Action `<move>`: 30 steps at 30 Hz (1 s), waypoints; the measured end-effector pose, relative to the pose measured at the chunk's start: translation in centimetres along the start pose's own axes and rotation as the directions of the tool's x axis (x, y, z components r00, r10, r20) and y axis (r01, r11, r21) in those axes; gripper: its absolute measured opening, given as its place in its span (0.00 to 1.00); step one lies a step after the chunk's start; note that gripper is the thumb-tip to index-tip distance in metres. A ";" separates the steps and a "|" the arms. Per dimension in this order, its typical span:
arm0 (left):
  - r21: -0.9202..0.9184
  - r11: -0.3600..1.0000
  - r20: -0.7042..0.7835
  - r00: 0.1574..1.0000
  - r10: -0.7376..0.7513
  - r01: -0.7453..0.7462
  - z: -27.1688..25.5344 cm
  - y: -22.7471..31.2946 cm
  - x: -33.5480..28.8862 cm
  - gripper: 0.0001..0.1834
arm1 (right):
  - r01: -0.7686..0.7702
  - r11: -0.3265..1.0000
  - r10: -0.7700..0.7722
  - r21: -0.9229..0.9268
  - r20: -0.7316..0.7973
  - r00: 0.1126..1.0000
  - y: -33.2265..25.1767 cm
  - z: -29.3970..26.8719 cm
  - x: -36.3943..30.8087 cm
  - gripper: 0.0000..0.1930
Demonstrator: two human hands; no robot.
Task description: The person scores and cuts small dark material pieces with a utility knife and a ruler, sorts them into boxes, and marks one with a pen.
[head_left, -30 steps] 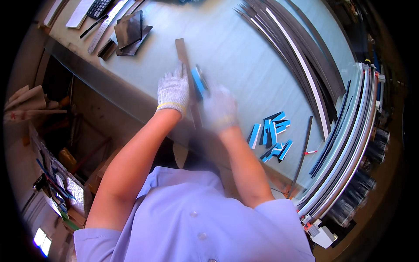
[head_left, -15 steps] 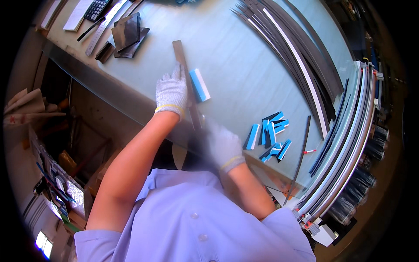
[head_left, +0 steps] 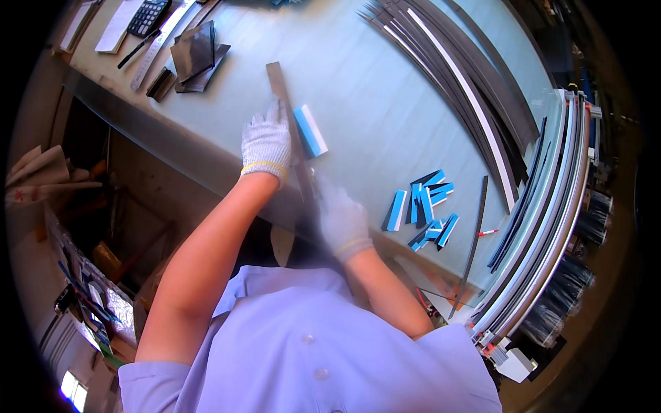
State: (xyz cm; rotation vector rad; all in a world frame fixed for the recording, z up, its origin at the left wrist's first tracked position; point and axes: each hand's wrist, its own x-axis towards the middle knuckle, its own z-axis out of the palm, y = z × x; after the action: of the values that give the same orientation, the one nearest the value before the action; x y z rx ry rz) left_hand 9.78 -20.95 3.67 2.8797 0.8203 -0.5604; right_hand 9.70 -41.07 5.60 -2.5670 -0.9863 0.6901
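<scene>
A long grey-brown flat strip (head_left: 284,88) lies on the table, its near end running toward the front edge. My left hand (head_left: 266,141), in a pale knitted glove with a yellow cuff, rests along the strip's left side with fingers stretched forward. Whether it presses on the strip or only touches it is hard to tell. My right hand (head_left: 342,219), gloved too, is at the strip's near end, smeared by motion; its fingers and anything in them cannot be made out. Just right of the strip lies a blue and white block (head_left: 311,131).
Several blue, white and black pieces (head_left: 421,206) lie in a heap to the right. Long dark strips (head_left: 461,89) fan out at the far right. Dark square plates (head_left: 193,55), a steel ruler (head_left: 155,51) and a calculator (head_left: 147,16) sit far left. A thin black strip (head_left: 475,241) lies near right.
My right hand has shifted left and slightly up, toward the strip. My left hand keeps its place against the strip. The whole view has drifted slightly.
</scene>
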 end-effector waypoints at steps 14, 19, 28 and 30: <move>0.011 1.000 -0.051 0.999 0.021 -0.020 0.8 -0.3 0.3 0.60 | -0.063 0.994 0.070 0.089 -0.078 0.994 -2.8 -1.1 7.9 0.27; -0.030 0.999 0.068 0.997 0.022 -0.020 -1.8 0.3 -0.7 0.59 | -0.094 0.971 0.141 0.222 -0.205 0.969 0.1 0.8 1.3 0.29; -0.011 0.999 -0.045 0.999 0.029 -0.030 0.9 -0.7 0.0 0.66 | -0.356 0.933 0.243 -0.057 -0.630 0.737 8.0 -0.3 -0.4 0.28; -0.081 0.993 -0.114 0.991 0.071 -0.081 1.3 -1.4 -0.5 0.61 | -0.292 0.954 0.201 -0.071 -0.571 0.796 6.0 1.1 0.4 0.27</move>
State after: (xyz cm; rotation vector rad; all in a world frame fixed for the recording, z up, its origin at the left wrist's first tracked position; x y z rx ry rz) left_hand 8.27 -20.27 2.67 2.8706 0.7257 -0.3517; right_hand 12.61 -45.00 1.88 -2.8026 -0.5248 -0.1176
